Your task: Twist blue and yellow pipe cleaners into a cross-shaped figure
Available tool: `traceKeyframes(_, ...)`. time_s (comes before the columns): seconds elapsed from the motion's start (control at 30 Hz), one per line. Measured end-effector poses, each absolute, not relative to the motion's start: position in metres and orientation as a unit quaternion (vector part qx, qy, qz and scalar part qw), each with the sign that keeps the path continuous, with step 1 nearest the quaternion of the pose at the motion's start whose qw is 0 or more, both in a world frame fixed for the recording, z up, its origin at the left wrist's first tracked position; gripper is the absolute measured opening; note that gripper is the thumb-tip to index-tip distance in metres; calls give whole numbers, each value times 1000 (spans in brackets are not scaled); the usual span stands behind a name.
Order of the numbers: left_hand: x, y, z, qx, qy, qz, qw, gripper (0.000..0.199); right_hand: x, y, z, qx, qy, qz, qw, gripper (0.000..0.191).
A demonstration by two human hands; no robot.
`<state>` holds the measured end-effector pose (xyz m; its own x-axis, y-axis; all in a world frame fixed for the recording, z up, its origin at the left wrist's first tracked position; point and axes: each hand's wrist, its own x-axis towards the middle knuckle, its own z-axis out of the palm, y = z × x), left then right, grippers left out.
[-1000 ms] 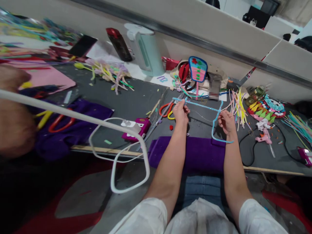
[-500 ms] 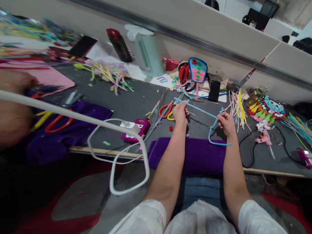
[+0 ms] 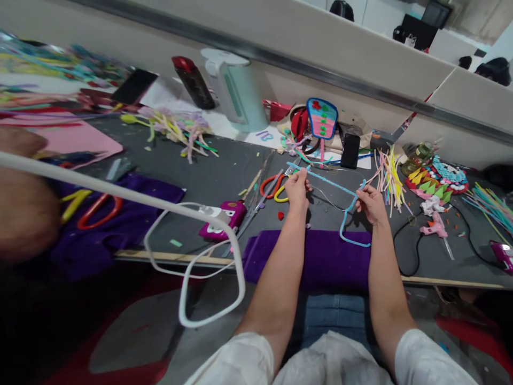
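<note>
A light blue pipe cleaner (image 3: 332, 183) is stretched between my two hands above the table. My left hand (image 3: 297, 188) pinches it near its left end, with a short tip sticking out beyond the fingers. At the other side my right hand (image 3: 369, 203) is closed on it where it bends. From there a twisted length hangs down and turns right in an open hook over the folded purple cloth (image 3: 336, 256). Orange-handled scissors (image 3: 272, 184) with a yellow second loop lie just left of my left hand.
A pink glue gun (image 3: 435, 227) with a black cord lies at right, near loose pipe cleaners (image 3: 390, 182). A magenta power strip (image 3: 232, 216) and white cable (image 3: 212, 214) are at left. A kettle (image 3: 240, 96) stands behind. Another person's arm (image 3: 24, 203) shows at far left.
My hands stay in nearly the same place with the pipe cleaner still between them. Its hanging hook has swung slightly left and down. The other person's arm at left has shifted a little.
</note>
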<state>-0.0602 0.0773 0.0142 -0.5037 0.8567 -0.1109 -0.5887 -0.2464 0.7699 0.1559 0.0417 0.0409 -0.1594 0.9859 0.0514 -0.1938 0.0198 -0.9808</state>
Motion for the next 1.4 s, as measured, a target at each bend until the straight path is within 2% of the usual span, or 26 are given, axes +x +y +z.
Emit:
traceKeyframes(0.2,-52,70,23,227,327,734,550,33,153,44,38,-391,-471,565,553,33)
traceKeyframes(0.37,-37,59,27,358,340,607,622,37,144,47,35,-398,-445,523,608,34)
traceKeyframes(0.53,-25,50,25,457,341,502,650,38,138,48,31,-403,-436,490,638,33)
traceKeyframes(0.73,-24,46,26,476,368,473,643,38,133,46,32,-408,-437,442,668,32)
traceKeyframes(1.1,-18,44,23,464,361,483,649,26,134,43,28,-388,-442,428,686,28)
traceKeyframes(1.17,-17,45,22,472,379,489,628,29,136,44,27,-391,-431,430,690,27)
traceKeyframes(1.3,-29,53,17,474,480,554,487,31,143,49,28,-391,-407,451,691,28)
traceKeyframes(1.4,-56,55,15,521,595,499,354,22,152,47,32,-399,-381,515,656,30)
